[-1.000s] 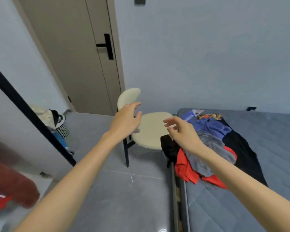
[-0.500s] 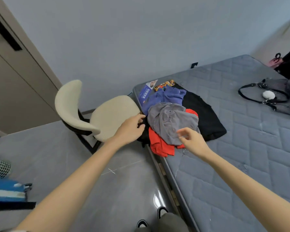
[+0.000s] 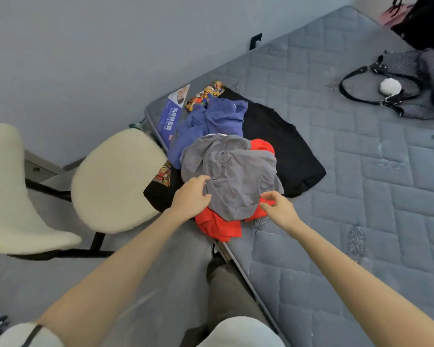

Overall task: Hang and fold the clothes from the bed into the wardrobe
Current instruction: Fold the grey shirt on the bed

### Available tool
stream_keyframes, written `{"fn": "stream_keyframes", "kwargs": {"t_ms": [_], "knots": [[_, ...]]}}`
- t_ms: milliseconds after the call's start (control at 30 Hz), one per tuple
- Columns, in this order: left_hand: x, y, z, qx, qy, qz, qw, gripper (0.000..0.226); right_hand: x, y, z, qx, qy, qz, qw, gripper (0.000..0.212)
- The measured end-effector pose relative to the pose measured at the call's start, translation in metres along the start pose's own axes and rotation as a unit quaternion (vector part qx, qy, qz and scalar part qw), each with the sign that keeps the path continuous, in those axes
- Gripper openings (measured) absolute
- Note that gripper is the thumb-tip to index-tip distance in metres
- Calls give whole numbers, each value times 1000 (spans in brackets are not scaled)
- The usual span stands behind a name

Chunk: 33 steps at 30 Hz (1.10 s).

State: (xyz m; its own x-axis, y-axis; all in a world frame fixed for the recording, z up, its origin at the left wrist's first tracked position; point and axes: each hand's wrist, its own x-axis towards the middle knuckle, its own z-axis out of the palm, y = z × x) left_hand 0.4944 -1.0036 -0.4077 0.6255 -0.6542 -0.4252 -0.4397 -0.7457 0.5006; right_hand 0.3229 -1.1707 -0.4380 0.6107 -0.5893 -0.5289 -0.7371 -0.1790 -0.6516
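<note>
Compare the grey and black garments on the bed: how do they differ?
The grey garment is crumpled atop the pile; the black garment lies spread flat. The grey garment rests on the red garment; the black garment rests on the mattress. Both are unfolded.

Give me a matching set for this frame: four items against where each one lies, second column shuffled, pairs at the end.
1 grey garment
2 red garment
3 handbag
4 chair

A on the floor beside the mattress
B on the mattress, away from the pile
C top of the pile
D beneath the grey one

Pairs: 1-C, 2-D, 3-B, 4-A
</note>
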Motion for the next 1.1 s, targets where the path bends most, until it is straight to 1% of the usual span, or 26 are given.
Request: {"fn": "stream_keyframes", "kwargs": {"t_ms": [67, 167, 267, 400, 433, 500, 567, 600, 633, 667, 700, 733, 800, 867, 933, 1000, 1033, 1100], "knots": [[32, -2, 12, -4, -34, -7, 999, 53, 31, 10, 7, 6, -15, 42, 999, 37], [69, -9, 33, 1, -89, -14, 996, 56, 71, 27, 20, 7, -58, 102, 993, 45], [103, -20, 57, 16, -139, -5, 990, 59, 108, 43, 35, 27, -89, 157, 983, 55], [135, -35, 88, 33, -193, 21, 980, 65, 142, 64, 59, 101, -103, 228, 963, 65], [141, -39, 94, 46, -199, 22, 979, 67, 148, 68, 65, 123, -96, 245, 957, 63], [146, -46, 104, 91, -214, 34, 972, 81, 156, 78, 73, 141, -58, 260, 954, 49], [145, -52, 111, 170, -250, 70, 951, 108, 157, 83, 75, 129, -26, 242, 961, 24], [142, -55, 113, 218, -263, 92, 935, 121, 155, 82, 74, 133, -20, 227, 964, 16], [139, -57, 115, 258, -267, 108, 922, 130, 151, 79, 72, 150, -16, 211, 966, 17], [135, -58, 117, 281, -258, 115, 917, 134, 147, 73, 68, 181, -13, 195, 964, 18], [132, -58, 118, 288, -238, 115, 920, 134, 141, 66, 64, 218, -11, 183, 959, 20], [128, -58, 119, 282, -214, 109, 929, 131, 135, 58, 59, 250, -13, 175, 952, 19], [119, -56, 117, 257, -178, 95, 945, 123, 122, 43, 46, 310, -24, 167, 936, 12], [108, -51, 114, 243, -165, 88, 952, 118, 107, 30, 29, 406, -46, 156, 899, 7], [94, -43, 109, 224, -135, 92, 961, 113, 89, 18, 15, 492, -74, 134, 857, 11], [81, -30, 104, 188, -68, 108, 974, 99, 67, 5, 6, 525, -92, 112, 838, 13], [75, -22, 101, 167, -29, 120, 978, 88, 56, 0, 2, 539, -96, 100, 831, 12], [64, -9, 91, 103, 49, 151, 982, 55, 33, -11, -4, 574, -92, 80, 809, 9]]}}
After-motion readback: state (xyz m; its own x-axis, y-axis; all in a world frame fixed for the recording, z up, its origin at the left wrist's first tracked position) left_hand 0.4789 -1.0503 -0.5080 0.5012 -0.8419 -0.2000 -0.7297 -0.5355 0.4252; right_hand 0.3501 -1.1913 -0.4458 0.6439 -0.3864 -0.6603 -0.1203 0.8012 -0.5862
